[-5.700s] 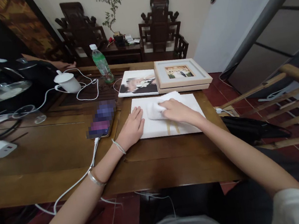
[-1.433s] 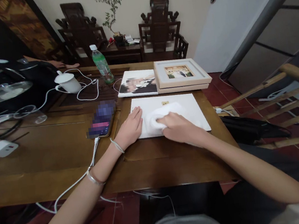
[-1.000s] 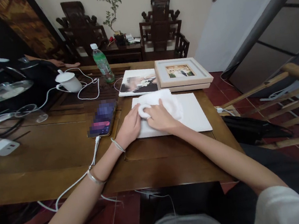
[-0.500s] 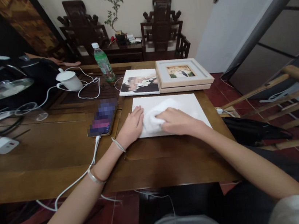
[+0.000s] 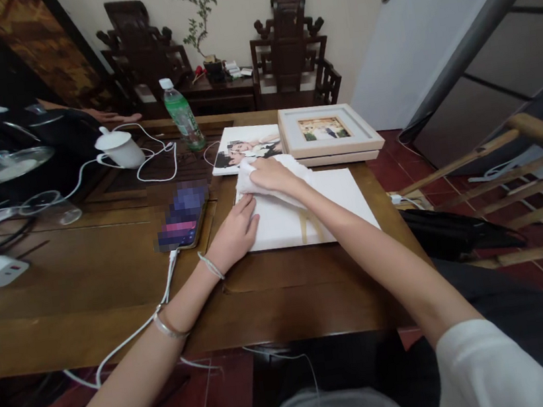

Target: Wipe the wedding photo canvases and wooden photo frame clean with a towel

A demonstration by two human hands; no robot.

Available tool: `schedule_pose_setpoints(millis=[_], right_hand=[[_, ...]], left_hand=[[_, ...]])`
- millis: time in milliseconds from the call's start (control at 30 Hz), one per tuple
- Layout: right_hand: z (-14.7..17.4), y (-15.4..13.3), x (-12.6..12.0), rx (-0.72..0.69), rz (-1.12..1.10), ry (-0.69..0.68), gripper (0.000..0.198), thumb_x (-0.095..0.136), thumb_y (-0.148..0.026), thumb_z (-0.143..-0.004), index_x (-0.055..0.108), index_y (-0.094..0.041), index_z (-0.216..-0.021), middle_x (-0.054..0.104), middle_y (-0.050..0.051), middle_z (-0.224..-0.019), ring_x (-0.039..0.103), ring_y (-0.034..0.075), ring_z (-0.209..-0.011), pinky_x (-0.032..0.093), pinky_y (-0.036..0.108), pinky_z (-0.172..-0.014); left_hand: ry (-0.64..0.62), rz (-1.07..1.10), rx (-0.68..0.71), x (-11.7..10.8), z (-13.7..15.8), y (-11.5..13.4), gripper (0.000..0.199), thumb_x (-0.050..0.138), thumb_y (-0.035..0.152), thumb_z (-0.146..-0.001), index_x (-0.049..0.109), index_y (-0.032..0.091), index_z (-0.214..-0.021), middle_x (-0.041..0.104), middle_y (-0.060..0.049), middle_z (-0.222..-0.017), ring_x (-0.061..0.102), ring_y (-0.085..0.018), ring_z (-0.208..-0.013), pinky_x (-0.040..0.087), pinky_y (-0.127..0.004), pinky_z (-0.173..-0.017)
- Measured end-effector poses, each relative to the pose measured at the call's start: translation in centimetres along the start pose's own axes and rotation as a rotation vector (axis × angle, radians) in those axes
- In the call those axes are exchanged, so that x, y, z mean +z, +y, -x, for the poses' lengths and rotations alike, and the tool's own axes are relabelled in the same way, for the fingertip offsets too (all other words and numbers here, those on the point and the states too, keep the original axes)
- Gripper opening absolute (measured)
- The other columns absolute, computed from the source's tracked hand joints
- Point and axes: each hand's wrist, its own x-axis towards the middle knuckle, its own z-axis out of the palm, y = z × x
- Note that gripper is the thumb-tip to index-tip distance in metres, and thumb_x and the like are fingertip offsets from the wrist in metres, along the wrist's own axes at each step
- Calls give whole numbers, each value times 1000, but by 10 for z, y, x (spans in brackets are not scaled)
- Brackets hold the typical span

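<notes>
- Key relation: the white cloth (image 5: 295,165) lies right at our right hand (image 5: 272,174), under and around its fingers; it sits over the far left corner of the white panel (image 5: 351,203)
- Right grip: fingers curled onto the cloth with a bunched wad at the tips, the rest trailing to the right beneath the hand; thumb placement hidden, so we can't tell pinch from plain press
- Left hand (image 5: 236,233): flat, fingers together, nothing in it; braced at the panel's left edge, fingertips just beside the cloth's near left border; contact there we can't tell
- Nearer hand: right, already on the cloth; left is close by, on the near left side
- Cloth axis: roughly left to right, bunched end pointing left, loose end right; outline irregular, so the axis is approximate
- Panel axis: long side runs left to right, flat on the wooden table (image 5: 288,298); our right forearm crosses it from near right toward far left
- Tan marks (image 5: 310,225) show near the panel's near edge, left of the forearm; they run near to far, across the long axis
- Around it: photo print (image 5: 248,141) just beyond the cloth, framed picture (image 5: 362,130) far right of that; phone (image 5: 183,214) left of our left hand
</notes>
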Motion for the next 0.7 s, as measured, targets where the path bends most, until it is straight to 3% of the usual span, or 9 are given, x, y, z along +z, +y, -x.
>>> schedule_pose_setpoints(millis=[133,267,400,567,700], right_hand=[[16,34,-29,98,22,-3,29,54,-32,-93,59,-15,-117,60,10,-120,60,23,-102,51,42,-87],[44,79,-54,207,55,55,22,43,-15,-82,62,-13,-93,64,15,-112,57,27,-96,46,37,-81],[80,112,-56,223,75,107,13,41,-16,-72,54,-19,-76,65,13,-96,56,27,-87,41,37,-74],[149,109,-44,10,44,46,9,39,-19,-71,36,-23,-63,52,4,-67,50,22,-69,34,35,-66],[197,93,-46,-83,18,-117,10,38,-15,-66,34,-23,-61,50,2,-65,49,21,-72,33,34,-70]], left_hand=[[-20,-8,-11,0,1,0,45,35,27,-95,49,6,-133,46,-20,-144,37,-29,-139,31,-48,-116],[-30,-17,-17,0,1,1,46,34,27,-95,49,4,-132,45,-21,-145,36,-29,-140,29,-47,-117],[-33,-13,-23,0,2,1,46,34,29,-96,48,7,-133,44,-20,-146,36,-30,-140,29,-48,-117],[-27,-10,-21,1,2,1,46,34,30,-96,47,7,-133,43,-19,-146,35,-30,-140,29,-48,-117],[-28,-17,-23,1,2,2,46,34,30,-96,48,6,-132,44,-20,-146,36,-30,-140,29,-47,-117]])
